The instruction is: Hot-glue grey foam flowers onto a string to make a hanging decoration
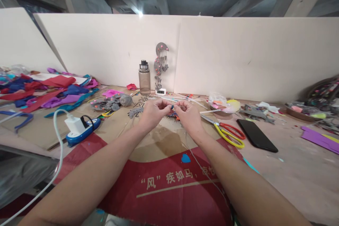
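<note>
small blue piece point(172, 107) between both grips point(156, 111) point(186, 113)

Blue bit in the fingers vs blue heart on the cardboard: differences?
The blue bit is pinched between left hand and right hand; the blue heart lies on the cardboard. The bit looks darker and partly hidden; the heart is brighter, in plain view. Both are blue.

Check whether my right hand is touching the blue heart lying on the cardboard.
Apart. The head view shows a stretch of cardboard between the right hand and the blue heart.
</note>
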### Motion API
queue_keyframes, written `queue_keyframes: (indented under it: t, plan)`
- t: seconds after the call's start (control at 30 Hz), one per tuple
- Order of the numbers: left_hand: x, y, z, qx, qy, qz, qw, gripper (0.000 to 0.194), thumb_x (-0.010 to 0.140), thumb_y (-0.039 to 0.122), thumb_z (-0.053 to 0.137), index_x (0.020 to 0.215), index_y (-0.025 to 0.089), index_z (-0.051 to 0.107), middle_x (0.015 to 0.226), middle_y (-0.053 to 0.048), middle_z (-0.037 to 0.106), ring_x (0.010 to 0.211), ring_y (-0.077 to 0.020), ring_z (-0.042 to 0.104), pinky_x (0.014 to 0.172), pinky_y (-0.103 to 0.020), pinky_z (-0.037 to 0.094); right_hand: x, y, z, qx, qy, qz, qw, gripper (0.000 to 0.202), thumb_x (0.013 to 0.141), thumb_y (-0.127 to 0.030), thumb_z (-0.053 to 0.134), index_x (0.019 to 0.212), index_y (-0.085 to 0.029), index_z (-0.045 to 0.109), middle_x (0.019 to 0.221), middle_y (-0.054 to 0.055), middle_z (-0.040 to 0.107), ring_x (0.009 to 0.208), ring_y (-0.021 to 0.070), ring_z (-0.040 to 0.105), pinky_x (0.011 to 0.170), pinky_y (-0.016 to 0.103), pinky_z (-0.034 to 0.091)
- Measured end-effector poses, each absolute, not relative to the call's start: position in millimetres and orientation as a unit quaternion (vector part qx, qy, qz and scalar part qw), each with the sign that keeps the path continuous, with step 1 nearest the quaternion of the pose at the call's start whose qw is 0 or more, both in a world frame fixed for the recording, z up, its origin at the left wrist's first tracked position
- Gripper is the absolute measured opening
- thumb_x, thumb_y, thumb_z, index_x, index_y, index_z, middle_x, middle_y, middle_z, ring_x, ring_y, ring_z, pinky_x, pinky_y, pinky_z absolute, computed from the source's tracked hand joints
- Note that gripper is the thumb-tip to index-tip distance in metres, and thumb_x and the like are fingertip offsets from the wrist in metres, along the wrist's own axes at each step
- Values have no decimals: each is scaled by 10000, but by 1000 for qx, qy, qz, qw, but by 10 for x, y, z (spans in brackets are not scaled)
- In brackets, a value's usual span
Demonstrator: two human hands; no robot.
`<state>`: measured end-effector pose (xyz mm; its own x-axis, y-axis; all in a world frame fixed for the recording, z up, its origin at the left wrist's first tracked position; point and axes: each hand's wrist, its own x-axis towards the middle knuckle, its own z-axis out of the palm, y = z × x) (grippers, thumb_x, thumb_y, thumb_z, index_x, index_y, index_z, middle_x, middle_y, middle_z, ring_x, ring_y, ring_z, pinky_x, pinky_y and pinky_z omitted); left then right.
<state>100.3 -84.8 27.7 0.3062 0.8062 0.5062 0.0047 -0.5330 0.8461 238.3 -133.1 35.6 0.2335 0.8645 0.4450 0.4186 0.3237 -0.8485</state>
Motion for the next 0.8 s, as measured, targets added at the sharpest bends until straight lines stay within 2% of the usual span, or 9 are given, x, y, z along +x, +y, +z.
queue_keyframes:
  t: [0.23, 0.33, 0.43, 0.6, 0.7, 0.8]
  plan:
    - [1013, -862, 354, 692, 270, 447, 499, 225, 724, 328, 719, 861, 151, 709, 775, -56, 731, 676, -152, 690, 680, -297, 592, 2470, -1316, 364, -570, -574, 184, 558, 114, 752, -294, 534, 753, -194, 589, 556, -45, 519, 500, 108, 417, 501, 235, 313]
    - [1001, -837, 340, 709, 275, 426, 490, 252, 730, 381, 718, 833, 151, 716, 770, -65, 729, 675, -159, 685, 592, -260, 572, 2506, -1304, 348, -566, -586, 185, 550, 128, 758, -311, 527, 751, -196, 583, 546, -45, 515, 494, 108, 419, 495, 235, 305]
    - [978, -829, 324, 720, 280, 439, 459, 256, 760, 404, 685, 806, 153, 706, 682, -51, 707, 568, -138, 643, 468, -216, 498, 2504, -1307, 332, -565, -600, 183, 536, 136, 760, -323, 529, 740, -200, 583, 560, -36, 533, 510, 114, 441, 499, 235, 306]
    - [934, -866, 364, 731, 279, 436, 446, 252, 799, 398, 643, 739, 158, 686, 633, -38, 693, 442, -86, 543, 456, -211, 464, 2483, -1321, 322, -568, -608, 176, 526, 163, 775, -345, 526, 756, -202, 600, 566, -32, 551, 528, 120, 460, 508, 234, 312]
    - [932, -852, 370, 726, 263, 412, 484, 289, 796, 438, 644, 741, 156, 673, 645, -53, 699, 481, -107, 583, 477, -226, 492, 2488, -1317, 320, -568, -602, 187, 530, 169, 768, -352, 536, 750, -196, 599, 575, -28, 563, 534, 122, 474, 513, 236, 325]
    - [950, -819, 348, 705, 247, 411, 523, 306, 798, 455, 641, 798, 150, 665, 693, -70, 709, 602, -150, 663, 503, -233, 521, 2496, -1311, 316, -568, -592, 194, 538, 159, 755, -339, 543, 753, -191, 600, 585, -29, 571, 537, 121, 486, 521, 238, 343]
